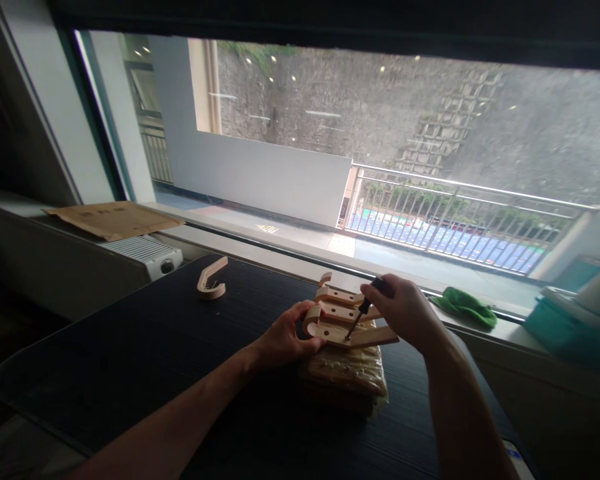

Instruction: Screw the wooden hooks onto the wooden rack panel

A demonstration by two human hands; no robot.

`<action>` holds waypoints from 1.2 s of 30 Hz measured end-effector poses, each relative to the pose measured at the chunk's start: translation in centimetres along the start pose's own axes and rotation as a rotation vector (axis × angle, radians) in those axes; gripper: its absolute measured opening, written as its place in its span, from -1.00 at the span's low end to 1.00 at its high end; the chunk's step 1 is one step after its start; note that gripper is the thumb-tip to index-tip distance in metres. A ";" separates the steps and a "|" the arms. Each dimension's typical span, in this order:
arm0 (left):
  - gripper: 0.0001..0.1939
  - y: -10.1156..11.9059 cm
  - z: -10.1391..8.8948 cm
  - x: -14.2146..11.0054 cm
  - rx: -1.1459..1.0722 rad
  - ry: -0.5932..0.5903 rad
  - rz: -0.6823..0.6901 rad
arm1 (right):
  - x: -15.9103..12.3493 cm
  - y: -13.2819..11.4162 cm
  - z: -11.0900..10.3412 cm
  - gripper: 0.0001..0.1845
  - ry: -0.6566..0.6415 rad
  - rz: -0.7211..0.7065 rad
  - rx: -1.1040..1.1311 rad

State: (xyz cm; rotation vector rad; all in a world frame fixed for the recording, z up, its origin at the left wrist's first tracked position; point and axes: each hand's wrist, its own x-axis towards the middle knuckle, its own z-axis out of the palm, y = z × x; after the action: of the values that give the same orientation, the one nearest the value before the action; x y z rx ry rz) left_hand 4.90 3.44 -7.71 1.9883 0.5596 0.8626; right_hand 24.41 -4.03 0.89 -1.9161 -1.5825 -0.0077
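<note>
My right hand (405,310) is wrapped round the dark handle of a screwdriver (364,308). Its shaft slants down to a hole in the nearest wooden hook (336,335). With thumb and fingers, my left hand (293,333) grips the curled end of that same hook. Behind it lie further wooden hooks (333,310) of the same shape, with dark holes along them. Under the hooks is a plastic-wrapped block (353,373). A separate wooden hook (213,283) rests at the back left, with small dark things, possibly screws, inside its curve.
The black table (190,360) stands against a window sill. A brown envelope (115,219) lies on a white heater (153,257) to the left. On the sill at right are a green cloth (465,308) and a teal box (570,327).
</note>
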 end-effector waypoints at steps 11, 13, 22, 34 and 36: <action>-0.67 0.3 0.1 0.0 -0.007 0.014 -0.017 | -0.6 -1.3 -0.3 -0.65 -0.072 -0.101 0.098; -0.66 0.3 0.0 0.0 -0.005 0.016 -0.013 | -0.4 -0.9 -0.3 -0.62 -0.046 -0.083 0.069; -0.66 0.1 0.0 0.0 -0.009 -0.002 -0.013 | -0.4 -0.8 -0.1 -0.58 0.025 -0.043 0.008; -0.63 0.1 0.0 0.0 -0.011 0.004 -0.029 | -0.3 -0.7 -0.2 -0.60 -0.019 -0.042 0.000; -0.63 0.1 0.0 0.0 -0.007 0.006 -0.030 | -0.2 -0.6 -0.1 -0.59 -0.006 -0.014 -0.011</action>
State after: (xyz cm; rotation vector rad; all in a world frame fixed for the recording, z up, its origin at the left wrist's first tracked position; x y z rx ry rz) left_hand 4.92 3.40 -7.59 1.9667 0.5877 0.8506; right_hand 23.90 -4.22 1.19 -1.9152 -1.6031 -0.0172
